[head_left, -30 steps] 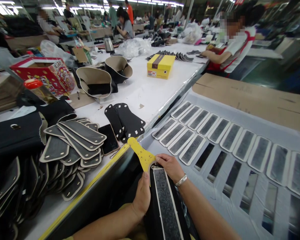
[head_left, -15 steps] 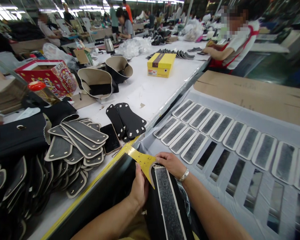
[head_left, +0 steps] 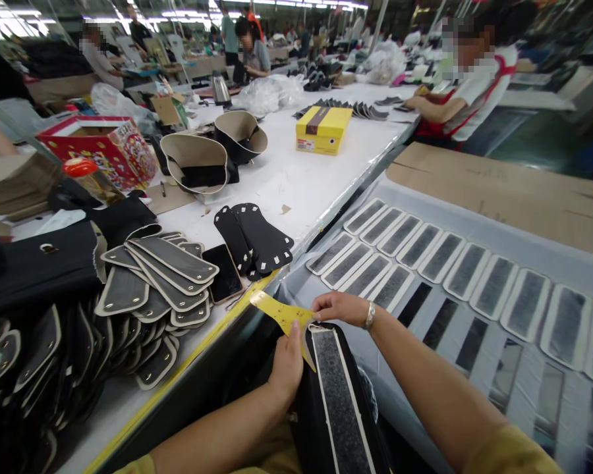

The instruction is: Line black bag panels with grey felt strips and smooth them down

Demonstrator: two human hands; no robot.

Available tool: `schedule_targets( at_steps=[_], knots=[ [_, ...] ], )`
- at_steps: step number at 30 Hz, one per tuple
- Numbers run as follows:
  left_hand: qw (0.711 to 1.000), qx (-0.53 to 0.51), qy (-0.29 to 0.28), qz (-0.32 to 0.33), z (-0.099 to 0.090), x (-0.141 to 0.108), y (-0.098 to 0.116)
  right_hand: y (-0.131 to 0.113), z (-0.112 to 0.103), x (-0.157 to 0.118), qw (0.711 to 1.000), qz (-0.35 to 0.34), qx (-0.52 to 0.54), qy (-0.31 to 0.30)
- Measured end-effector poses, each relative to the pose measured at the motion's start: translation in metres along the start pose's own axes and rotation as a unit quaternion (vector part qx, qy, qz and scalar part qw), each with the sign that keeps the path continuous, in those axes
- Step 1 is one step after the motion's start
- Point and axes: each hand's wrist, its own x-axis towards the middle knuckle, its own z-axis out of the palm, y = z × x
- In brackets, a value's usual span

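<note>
A yellow flat piece (head_left: 282,312) with a flared, hollowed end lies across the near end of a black rounded piece (head_left: 309,401) on my lap. Down the black piece runs a dark grey strip (head_left: 340,388) with white borders, its near-table end frayed. My left hand (head_left: 286,362) is closed on the lower edge of the yellow piece, thumb on top, other fingers hidden beneath. At its upper corner, beside the strip's end, my right hand (head_left: 340,309) pinches, fingertips together; a silvery band circles that wrist.
Pale-edged black panels (head_left: 172,263) are heaped on the white table, beside a phone (head_left: 223,273) and black flared pieces (head_left: 261,237). Several white-bordered grey strips (head_left: 494,283) lie in rows at right. Farther off are a yellow box (head_left: 325,130) and a seated co-worker (head_left: 474,99).
The view has shifted slightly. My right hand's wrist has lifted and its forearm swung outward, while the fingertips stay at the yellow piece's corner. My left hand has moved slightly right with it.
</note>
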Motion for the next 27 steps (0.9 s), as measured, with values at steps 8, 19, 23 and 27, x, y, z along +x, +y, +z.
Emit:
schedule_targets(
  at_steps=[8, 19, 23, 27],
  knots=[
    [0.999, 0.011, -0.026, 0.03, 0.002, 0.004, 0.004, -0.048, 0.031, 0.085, 0.983, 0.072, -0.042, -0.165],
    [0.999, 0.02, -0.023, 0.029, 0.0, 0.007, -0.002, -0.048, 0.05, 0.088, 0.962, 0.034, 0.054, -0.265],
    [1.0, 0.004, -0.001, 0.014, 0.003, 0.006, -0.001, -0.047, 0.051, 0.091, 0.949, 0.02, 0.074, -0.307],
    [0.999, 0.004, 0.028, 0.016, 0.006, 0.004, -0.002, -0.048, 0.053, 0.091, 0.936, 0.015, 0.085, -0.342]
  ],
)
